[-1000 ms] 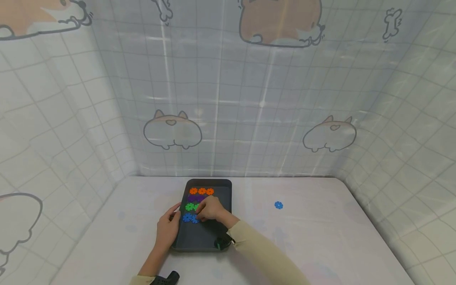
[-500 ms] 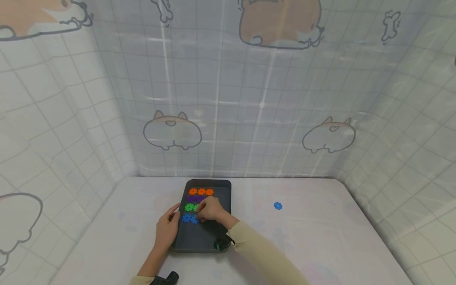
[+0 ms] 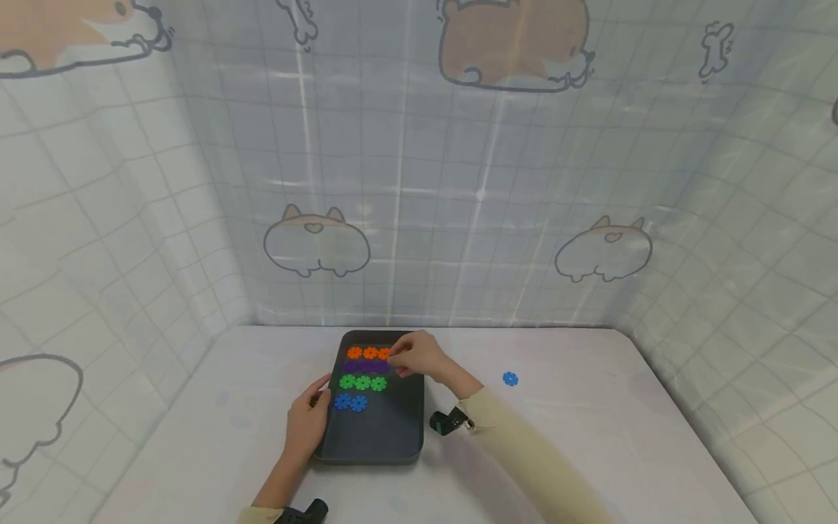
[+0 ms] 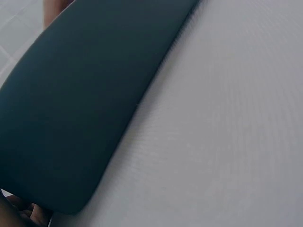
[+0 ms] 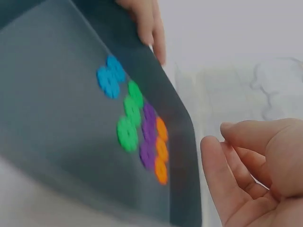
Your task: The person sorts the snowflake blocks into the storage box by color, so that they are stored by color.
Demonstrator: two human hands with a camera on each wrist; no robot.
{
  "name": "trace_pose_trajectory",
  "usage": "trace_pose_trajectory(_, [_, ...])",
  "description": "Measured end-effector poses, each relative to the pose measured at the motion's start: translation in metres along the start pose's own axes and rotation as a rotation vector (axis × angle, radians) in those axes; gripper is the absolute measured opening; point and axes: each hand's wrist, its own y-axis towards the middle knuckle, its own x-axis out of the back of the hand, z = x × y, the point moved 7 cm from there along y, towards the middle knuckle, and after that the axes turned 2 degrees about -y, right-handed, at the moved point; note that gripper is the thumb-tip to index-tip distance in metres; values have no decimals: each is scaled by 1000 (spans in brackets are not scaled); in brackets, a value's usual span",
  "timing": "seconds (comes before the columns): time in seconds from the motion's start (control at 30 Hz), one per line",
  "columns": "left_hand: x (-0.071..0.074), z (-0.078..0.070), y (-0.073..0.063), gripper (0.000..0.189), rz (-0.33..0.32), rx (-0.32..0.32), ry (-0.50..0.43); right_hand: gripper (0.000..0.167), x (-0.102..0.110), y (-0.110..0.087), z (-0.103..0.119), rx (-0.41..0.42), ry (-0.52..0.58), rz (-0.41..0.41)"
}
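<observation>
A dark grey tray (image 3: 393, 437) stands on the table, holding rows of flower-shaped plastic discs. From the far end come three orange discs (image 3: 369, 353), three purple discs (image 3: 366, 367), three green discs (image 3: 363, 383) and two blue discs (image 3: 350, 402). My left hand (image 3: 306, 423) grips the tray's left wall, its thumb near the rim and fingers outside. Above the tray's far right part is my right hand (image 3: 422, 355), partly hiding the right orange disc. In the right wrist view the right hand (image 5: 258, 170) has loosely bent fingers with nothing between them.
A single blue disc (image 3: 511, 378) lies on the white tablecloth (image 3: 556, 437), right of the tray. Sheeting with a grid and cartoon dogs (image 3: 432, 160) hangs behind the table and at both sides.
My right hand has left the green row and moved up and right toward the tray's far right rim, uncovering the third green disc. The left hand stays on the tray.
</observation>
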Motion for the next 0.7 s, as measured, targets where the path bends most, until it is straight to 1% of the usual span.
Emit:
trace_pose_trajectory(0.17, [0,1,0,37,-4,1,0,15,37,-15,-9,-15,-12,-43])
trace_pose_trajectory(0.3, [1,1,2,38,-2,-11,-4,17,65,-25,-21,-49,9,-94])
trace_pose_trajectory(0.5, [2,2,1,38,0,-10,-10,16,100,-39,-43,-111,29,-171])
trace_pose_trajectory(0.7, [0,-2,-1,38,13,-23,-17,19,136,-57,-70,-160,34,-268])
